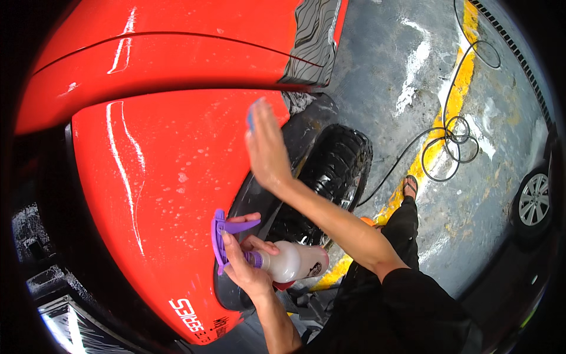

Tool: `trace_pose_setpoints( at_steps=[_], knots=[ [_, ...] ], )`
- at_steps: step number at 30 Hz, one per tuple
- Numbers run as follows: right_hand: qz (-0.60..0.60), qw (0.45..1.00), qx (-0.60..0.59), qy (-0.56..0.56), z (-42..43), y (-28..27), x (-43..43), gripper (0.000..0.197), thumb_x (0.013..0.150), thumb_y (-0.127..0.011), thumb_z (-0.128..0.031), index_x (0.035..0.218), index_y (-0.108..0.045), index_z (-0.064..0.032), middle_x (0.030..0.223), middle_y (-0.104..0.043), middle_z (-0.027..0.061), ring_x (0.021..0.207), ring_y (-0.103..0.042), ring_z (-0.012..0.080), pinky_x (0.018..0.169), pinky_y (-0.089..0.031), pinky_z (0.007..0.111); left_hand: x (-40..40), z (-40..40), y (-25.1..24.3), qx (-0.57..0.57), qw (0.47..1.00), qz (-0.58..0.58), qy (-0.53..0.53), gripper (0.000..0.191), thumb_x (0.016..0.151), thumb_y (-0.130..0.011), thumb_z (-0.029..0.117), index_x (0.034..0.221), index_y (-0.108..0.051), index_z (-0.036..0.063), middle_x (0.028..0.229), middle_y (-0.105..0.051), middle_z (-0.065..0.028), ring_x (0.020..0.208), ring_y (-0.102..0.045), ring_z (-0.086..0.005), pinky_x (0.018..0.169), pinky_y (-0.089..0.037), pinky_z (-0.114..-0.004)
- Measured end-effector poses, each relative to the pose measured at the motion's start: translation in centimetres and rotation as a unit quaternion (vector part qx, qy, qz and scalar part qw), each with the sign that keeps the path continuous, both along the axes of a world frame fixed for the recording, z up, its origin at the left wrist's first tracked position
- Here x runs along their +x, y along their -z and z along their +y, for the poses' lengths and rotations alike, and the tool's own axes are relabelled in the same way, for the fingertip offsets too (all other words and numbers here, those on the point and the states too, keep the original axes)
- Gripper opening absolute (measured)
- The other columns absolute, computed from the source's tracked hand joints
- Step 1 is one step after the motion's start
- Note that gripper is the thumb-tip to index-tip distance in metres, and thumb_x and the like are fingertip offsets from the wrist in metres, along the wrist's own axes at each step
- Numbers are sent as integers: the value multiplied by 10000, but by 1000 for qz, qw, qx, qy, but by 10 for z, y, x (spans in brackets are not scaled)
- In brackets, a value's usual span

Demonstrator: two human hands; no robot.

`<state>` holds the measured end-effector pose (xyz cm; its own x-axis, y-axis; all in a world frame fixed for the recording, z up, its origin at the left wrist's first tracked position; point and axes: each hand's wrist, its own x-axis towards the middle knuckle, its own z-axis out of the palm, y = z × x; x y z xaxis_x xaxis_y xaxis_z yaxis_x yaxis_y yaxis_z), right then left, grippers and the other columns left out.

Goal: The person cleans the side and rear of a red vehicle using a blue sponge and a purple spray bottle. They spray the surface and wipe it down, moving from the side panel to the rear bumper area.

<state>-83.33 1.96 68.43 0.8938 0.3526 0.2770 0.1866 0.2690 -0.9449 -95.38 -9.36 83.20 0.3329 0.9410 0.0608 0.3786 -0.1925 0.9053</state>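
My left hand (250,270) holds a translucent spray bottle (287,262) by its neck, just below the purple trigger head (217,241). The bottle lies tilted on its side and carries a dark printed mark. Stretched over the red body panel (154,163) of a vehicle, my right hand (267,141) has its fingers flat around a small blue pad (253,114). Only the pad's edge shows, and the hand is slightly blurred. Clear droplets dot the panel beside it. Below the right hand runs the black wheel-arch trim (247,194).
A knobbly black tyre (338,163) sits under the arch. Grey wavy graphics (309,44) cover the adjoining panel's lower edge. A black hose (449,132) loops over a yellow floor line (457,93). Another car's wheel (533,199) stands at the right, near a floor grate (526,62).
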Motion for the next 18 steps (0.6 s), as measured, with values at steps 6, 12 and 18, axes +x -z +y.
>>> trace_pose_setpoints(
  at_steps=[6,12,18],
  knots=[
    [78,996,29,9,15,-12,3,638,1134,-480,-205,1674,-321,97,1776,-272,293,1660,-248,452,1366,-166,563,-5,-2,-7,25,1000,12,5,582,1159,-435,476,1248,-593,-78,1176,-727,-279,495,-590,-174,499,-538,-312],
    [-104,989,32,-105,-3,-31,-40,702,1122,-552,-278,1701,-314,38,1802,-232,262,1677,-223,424,1365,-155,567,-10,-2,-4,18,1000,1,-7,583,1161,-433,478,1230,-588,-80,1160,-724,-277,494,-581,-176,503,-537,-311],
    [-58,997,41,-5,20,-44,-11,661,1148,-500,-325,1672,-357,52,1766,-301,281,1663,-246,439,1354,-199,560,4,-2,-7,38,999,-8,-16,588,1156,-449,484,1235,-588,-82,1153,-727,-280,488,-574,-179,496,-532,-314]
  ],
)
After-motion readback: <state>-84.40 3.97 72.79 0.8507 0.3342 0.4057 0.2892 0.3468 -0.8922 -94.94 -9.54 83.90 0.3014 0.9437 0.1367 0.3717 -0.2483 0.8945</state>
